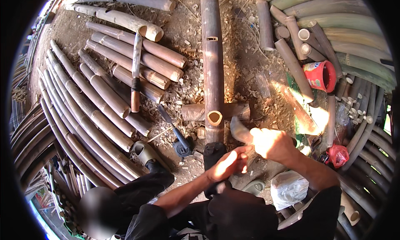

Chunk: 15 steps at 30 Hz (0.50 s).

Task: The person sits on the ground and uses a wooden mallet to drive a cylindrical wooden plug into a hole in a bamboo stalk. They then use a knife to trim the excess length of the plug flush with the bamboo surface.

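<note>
In my right hand (271,144) is a knife with a short curved blade (240,130), its handle covered by my fingers. My left hand (228,164) is beside it with fingers curled; what they hold, if anything, is hidden. A thick brown bamboo pole (213,81) runs away from me, just left of the blade. It has a pale-edged oval hole (214,118) on its near part and a narrow slot (212,39) farther off. The pole rests across a short log (239,111). Black cloth (214,150) covers its near end.
Cut bamboo poles (89,110) lie on the left, with a stick-like tool (136,69) across some. A dark long-handled tool (180,139) lies on the chip-strewn ground. On the right are a red bucket (324,76), a white plastic bag (289,189) and green bamboo (354,31).
</note>
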Available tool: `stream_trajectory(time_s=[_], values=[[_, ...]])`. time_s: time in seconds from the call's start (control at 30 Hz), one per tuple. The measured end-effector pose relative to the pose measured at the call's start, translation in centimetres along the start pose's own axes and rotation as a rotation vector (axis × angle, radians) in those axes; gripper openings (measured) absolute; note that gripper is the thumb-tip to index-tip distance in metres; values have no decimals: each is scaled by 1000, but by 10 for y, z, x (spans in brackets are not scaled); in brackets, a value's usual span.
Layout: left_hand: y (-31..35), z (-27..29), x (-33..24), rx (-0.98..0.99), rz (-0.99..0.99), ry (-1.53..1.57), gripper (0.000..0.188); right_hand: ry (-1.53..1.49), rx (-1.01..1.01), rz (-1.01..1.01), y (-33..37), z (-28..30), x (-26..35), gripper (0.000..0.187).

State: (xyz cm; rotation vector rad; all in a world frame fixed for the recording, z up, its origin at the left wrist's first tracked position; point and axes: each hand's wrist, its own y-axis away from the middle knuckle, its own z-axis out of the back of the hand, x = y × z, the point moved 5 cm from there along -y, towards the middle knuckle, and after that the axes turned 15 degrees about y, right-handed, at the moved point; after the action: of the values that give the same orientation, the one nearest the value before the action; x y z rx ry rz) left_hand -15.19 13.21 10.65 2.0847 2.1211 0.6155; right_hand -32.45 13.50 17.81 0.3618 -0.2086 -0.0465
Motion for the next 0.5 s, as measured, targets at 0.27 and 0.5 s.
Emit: stream_trajectory(time_s=[0.27,0.5], values=[[-65,12,-27,-311,-221,542,59,390,365,296,-72,-20,25,40],[-29,31,-45,-506,-172,290,42,-66,508,114,-73,-35,27,34]])
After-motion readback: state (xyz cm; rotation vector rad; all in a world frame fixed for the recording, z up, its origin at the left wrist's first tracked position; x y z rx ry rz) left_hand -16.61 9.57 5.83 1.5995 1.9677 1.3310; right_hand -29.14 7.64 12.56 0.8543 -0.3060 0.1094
